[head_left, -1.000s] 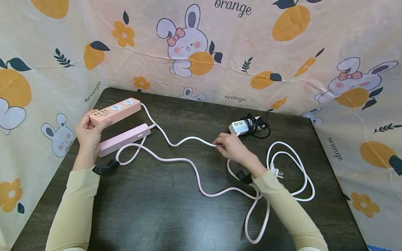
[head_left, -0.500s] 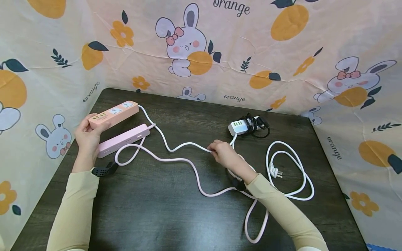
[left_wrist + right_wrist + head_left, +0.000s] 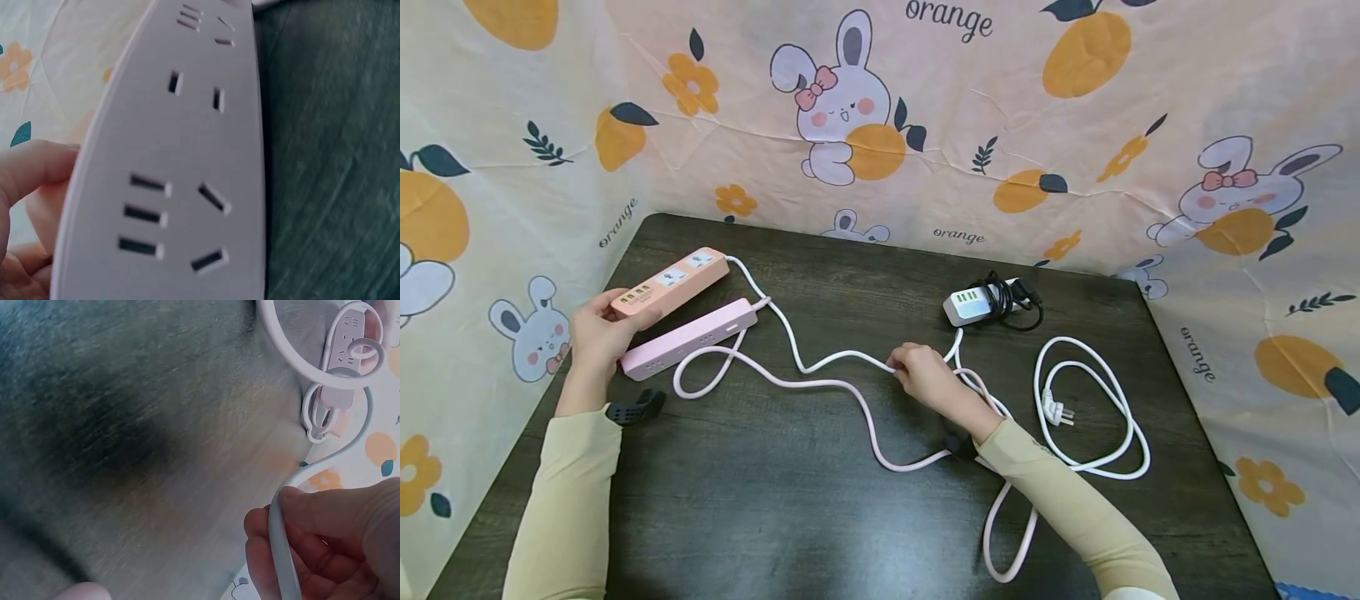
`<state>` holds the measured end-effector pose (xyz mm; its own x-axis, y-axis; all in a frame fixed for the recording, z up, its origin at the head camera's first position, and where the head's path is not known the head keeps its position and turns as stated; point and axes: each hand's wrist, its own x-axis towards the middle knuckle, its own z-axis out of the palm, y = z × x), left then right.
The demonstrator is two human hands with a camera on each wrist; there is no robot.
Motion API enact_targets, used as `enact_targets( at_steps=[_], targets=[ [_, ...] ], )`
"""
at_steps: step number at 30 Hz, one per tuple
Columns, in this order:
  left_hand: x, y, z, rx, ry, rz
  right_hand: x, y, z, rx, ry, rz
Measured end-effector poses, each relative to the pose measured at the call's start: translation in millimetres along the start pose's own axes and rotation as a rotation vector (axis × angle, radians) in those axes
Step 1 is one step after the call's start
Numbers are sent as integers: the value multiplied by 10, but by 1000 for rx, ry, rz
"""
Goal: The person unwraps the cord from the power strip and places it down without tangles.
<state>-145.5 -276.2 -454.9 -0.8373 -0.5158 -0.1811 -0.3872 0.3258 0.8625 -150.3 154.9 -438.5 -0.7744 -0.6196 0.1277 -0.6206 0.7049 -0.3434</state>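
Note:
At the table's left, my left hand (image 3: 593, 337) grips the near end of an orange power strip (image 3: 681, 279) with white sockets. Just in front of that strip lies a pink power strip (image 3: 692, 340), which fills much of the left wrist view with its slotted face (image 3: 187, 144). A white cord (image 3: 846, 354) runs from the orange strip to my right hand (image 3: 925, 379) near the middle. In the right wrist view, thumb and fingers pinch this cord (image 3: 284, 556). The pink strip's pale cord (image 3: 820, 383) loops across the table in front.
A small white power strip (image 3: 967, 306) wrapped in black cable sits at the back right. Coiled white cord (image 3: 1138, 442) with a white plug (image 3: 1057, 411) lies right of my right arm. A pale loop (image 3: 1000, 575) lies nearer. Printed cloth (image 3: 880, 100) hangs behind the dark table (image 3: 790, 517).
My right hand has moved left and slightly nearer, pinching the white cord. My left hand and the orange power strip have shifted a little left and nearer; the pink strip has shifted slightly left.

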Motion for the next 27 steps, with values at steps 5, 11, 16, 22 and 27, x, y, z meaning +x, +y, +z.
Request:
enact_targets(
  at_steps=[5,11,16,22,27],
  targets=[
    [-1,-48,-12,74,-27,31,10,-8,8,10,11,2],
    [6,-98,-8,145,-75,9,32,8,58,-27,61,-22],
    [2,-110,-13,203,-85,34,60,14,85,-78,53,-26],
    [0,-103,-21,227,-100,76,88,25,116,-159,-21,-16],
    [10,-107,-33,227,-105,97,99,28,128,-175,-48,-27]
  ],
)
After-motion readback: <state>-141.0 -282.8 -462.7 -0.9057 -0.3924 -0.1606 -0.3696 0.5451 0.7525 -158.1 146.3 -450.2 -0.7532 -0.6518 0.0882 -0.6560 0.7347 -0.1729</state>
